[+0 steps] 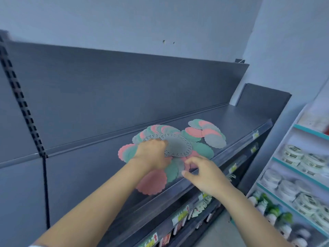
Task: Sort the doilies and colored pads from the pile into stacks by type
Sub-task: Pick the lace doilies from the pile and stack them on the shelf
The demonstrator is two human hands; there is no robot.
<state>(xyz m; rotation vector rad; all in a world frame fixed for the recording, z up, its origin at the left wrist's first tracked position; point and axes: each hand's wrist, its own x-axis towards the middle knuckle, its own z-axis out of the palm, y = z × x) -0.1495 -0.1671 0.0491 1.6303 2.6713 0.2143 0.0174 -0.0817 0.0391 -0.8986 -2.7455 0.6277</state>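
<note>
- Left hand pinching lace doily atop pile; may drag pads below.
- Right hand open, empty, at shelf edge; pink pad overhangs, could drop.

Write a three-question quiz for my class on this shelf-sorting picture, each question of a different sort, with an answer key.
1. True or false: the left hand rests on the lacy grey doily.
2. Which colours are the scalloped pads on the shelf? A) pink, teal and grey B) yellow and black C) only white
3. Fill in: the right hand is near the shelf's ____ edge.

Key
1. True; its fingers lie on the doily's left part.
2. A.
3. Front; whether it grips a pad cannot be told.
</note>
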